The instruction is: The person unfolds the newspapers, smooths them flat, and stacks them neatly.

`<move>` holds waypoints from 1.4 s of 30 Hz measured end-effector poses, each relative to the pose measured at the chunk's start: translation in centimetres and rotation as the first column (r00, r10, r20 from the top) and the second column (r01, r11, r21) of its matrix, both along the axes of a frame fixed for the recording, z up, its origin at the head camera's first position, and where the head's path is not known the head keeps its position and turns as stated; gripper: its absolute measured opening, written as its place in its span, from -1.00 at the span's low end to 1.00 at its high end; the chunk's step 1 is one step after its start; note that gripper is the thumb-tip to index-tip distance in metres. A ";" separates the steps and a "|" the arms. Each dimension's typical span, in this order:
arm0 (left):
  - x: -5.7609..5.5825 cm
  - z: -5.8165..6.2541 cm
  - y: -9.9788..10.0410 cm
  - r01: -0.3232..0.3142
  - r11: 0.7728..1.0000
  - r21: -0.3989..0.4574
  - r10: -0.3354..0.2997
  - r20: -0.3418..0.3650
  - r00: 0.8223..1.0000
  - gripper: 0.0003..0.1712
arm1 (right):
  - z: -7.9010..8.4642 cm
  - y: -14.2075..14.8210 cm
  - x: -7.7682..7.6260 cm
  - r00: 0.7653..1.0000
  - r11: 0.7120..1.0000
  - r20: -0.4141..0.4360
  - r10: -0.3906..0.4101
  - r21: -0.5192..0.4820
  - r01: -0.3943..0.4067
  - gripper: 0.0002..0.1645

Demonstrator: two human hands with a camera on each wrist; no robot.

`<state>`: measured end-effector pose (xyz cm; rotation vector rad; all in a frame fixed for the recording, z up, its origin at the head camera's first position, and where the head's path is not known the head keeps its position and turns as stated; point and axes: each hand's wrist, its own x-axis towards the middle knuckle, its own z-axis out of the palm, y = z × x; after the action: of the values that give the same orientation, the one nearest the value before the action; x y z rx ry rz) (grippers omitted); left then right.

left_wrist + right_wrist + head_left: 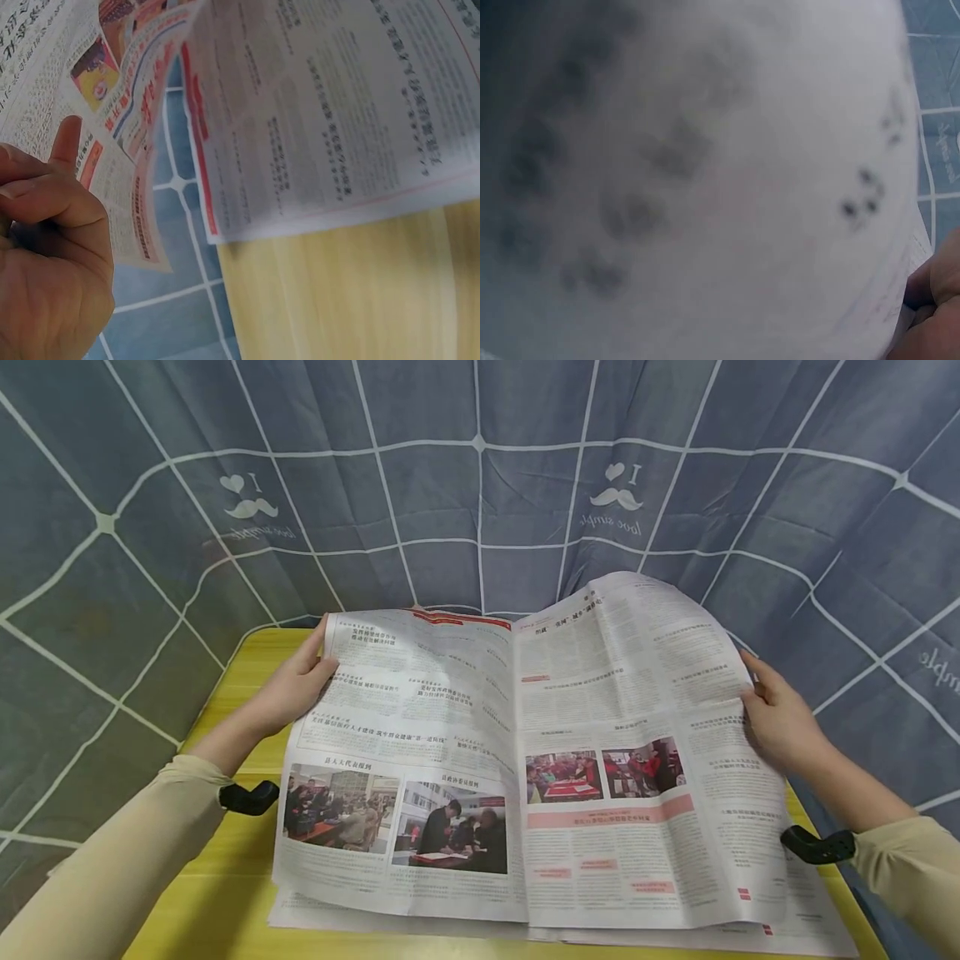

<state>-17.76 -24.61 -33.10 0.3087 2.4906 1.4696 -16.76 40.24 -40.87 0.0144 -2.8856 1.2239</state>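
Note:
An open newspaper [408, 727], with printed columns and colour photos, spreads across the middle of the head view. My left hand [296, 681] grips its left edge near the upper corner, thumb on the printed face. On the other side my right hand [780, 714] pinches the right edge, where the page bulges and its top curves over. In the left wrist view the left hand [56, 255] is beside hanging sheets [322, 112]. Blurred paper [705, 187] fills most of the right wrist view, with part of the right hand [934, 315] at the lower right corner.
More newspaper sheets [821, 918] lie beneath on a yellow wood-grain table [217, 877]. A grey-blue curtain [480, 485] with white grid lines surrounds the table's back and sides. Black devices sit at the left wrist [249, 797] and right wrist [817, 845].

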 end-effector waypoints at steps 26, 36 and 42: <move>-0.2 -5.6 -2.9 -0.014 0.988 -0.155 0.029 0.094 0.995 -0.16 | -3.2 2.7 0.5 0.998 0.997 0.040 0.058 0.048 -0.060 -0.26; 0.3 -7.5 -3.6 -0.026 0.981 -0.195 0.055 0.145 0.988 -0.11 | -4.4 3.2 1.0 0.995 0.992 0.082 0.052 0.107 -0.061 -0.25; 0.8 -8.4 -3.9 -0.016 0.969 -0.247 0.063 0.186 0.980 -0.07 | -5.2 4.0 1.2 0.990 0.986 0.139 0.039 0.155 -0.060 -0.20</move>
<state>-16.97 -28.56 -41.47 0.0676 2.4947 1.1274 -15.52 44.21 -46.08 0.0045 -3.1111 1.0371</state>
